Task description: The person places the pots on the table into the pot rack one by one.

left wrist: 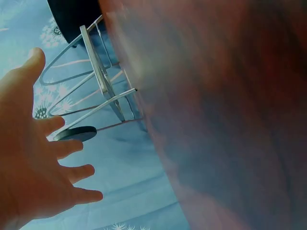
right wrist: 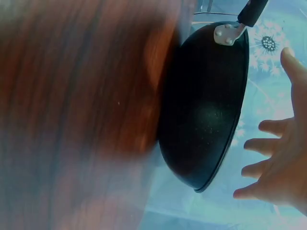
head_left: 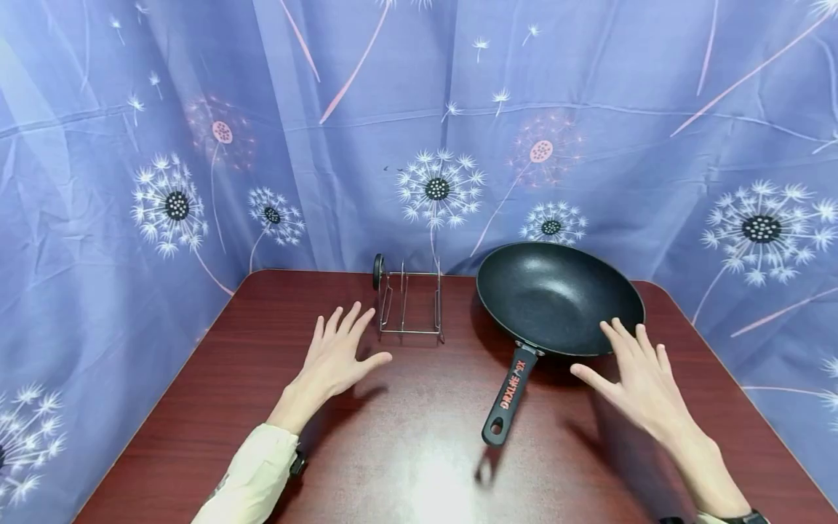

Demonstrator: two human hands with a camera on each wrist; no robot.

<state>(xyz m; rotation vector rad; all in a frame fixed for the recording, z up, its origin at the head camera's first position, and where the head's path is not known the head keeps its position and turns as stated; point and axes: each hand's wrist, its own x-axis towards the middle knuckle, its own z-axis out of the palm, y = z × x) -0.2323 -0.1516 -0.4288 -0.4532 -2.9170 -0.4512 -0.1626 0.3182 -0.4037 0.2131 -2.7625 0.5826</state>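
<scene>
My left hand (head_left: 336, 356) hovers over the left side of the table, fingers spread and holding nothing. Just beyond its fingertips stands a small silver wire rack (head_left: 403, 332), with a black round piece (head_left: 378, 272) at its upper left. The left wrist view shows the rack's bent wires (left wrist: 98, 67) past my thumb. On the right sits a black frying pan (head_left: 556, 302), its handle (head_left: 508, 400) pointing toward me. My right hand (head_left: 644, 382) is spread near the pan's right rim, overlapping it in the head view. In the right wrist view, its fingers are apart from the pan's side (right wrist: 206, 110).
A dark red wooden table (head_left: 406, 407) with rounded back corners carries the rack and pan. Blue curtains (head_left: 353, 160) with dandelion prints hang close behind the table and along both sides. The pan's handle casts a shadow on the glossy top.
</scene>
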